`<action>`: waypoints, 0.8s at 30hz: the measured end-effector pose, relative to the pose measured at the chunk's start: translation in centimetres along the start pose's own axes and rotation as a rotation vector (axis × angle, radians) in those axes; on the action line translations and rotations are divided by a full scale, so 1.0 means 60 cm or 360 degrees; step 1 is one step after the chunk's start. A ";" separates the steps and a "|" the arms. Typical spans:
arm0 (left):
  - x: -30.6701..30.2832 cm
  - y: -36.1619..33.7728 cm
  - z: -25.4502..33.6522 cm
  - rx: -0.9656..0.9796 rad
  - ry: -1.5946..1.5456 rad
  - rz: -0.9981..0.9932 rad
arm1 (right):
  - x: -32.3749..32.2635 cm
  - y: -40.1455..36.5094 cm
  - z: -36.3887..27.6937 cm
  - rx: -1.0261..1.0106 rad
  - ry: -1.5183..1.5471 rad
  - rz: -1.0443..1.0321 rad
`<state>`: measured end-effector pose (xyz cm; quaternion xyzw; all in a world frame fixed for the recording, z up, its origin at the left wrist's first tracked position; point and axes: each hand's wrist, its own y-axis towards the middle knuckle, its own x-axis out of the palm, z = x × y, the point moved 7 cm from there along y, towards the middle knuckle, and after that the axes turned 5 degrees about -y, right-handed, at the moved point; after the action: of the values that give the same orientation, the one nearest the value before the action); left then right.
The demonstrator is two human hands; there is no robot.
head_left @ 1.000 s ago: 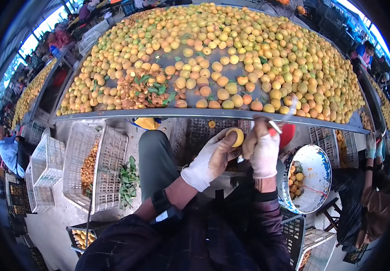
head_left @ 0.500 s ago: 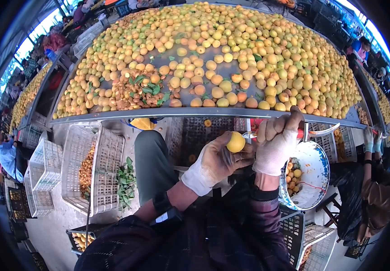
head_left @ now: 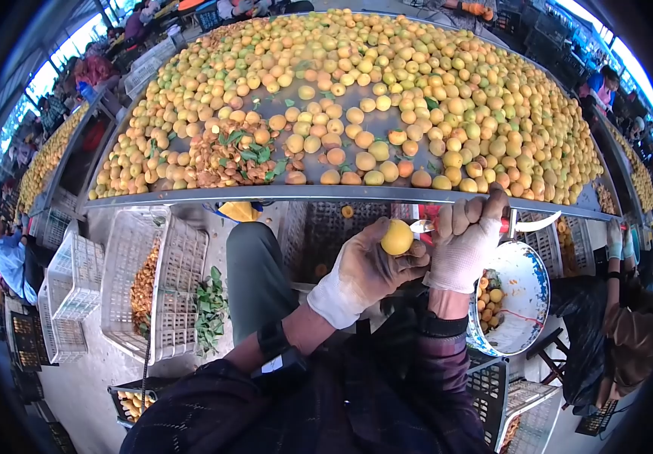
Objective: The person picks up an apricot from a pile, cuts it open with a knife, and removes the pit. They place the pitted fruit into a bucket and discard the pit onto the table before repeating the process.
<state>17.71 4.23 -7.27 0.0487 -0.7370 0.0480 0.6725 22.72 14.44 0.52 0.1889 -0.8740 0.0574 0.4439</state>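
Observation:
My left hand [head_left: 364, 268], in a stained white glove, holds a yellow apricot [head_left: 398, 237] between thumb and fingers, just below the table's front edge. My right hand [head_left: 465, 244], also gloved, grips a small knife [head_left: 527, 223] whose curved blade sticks out to the right; a metal tip [head_left: 422, 225] by that hand touches the apricot. Both hands sit close together over my lap.
A big metal table [head_left: 326, 194] heaped with apricots fills the top, with a pile of pits and leaves [head_left: 228, 155] at left. A white bowl [head_left: 519, 299] with apricot halves stands right; white crates [head_left: 164, 280] stand left. Another person [head_left: 625, 333] sits at right.
A second ago my right hand held the knife up at the table edge above the fruit. It has since come down beside the apricot, and my left hand has turned the fruit upward.

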 end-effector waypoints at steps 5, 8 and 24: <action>0.009 0.000 -0.005 0.0017 -0.0015 0.0145 | 0.019 -0.010 0.011 0.0089 -0.0083 -0.0083; 0.006 0.000 -0.008 -0.0010 -0.0045 0.0207 | 0.016 -0.005 0.011 0.0052 -0.0023 -0.0094; -0.086 0.002 0.060 0.0475 0.0523 0.1155 | 0.016 -0.031 0.081 0.0121 -0.0537 -0.0250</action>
<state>14.63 3.91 -12.75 -0.1253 -0.5743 0.3950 0.7060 19.28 11.14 -1.77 0.2803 -0.9158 0.0231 0.2867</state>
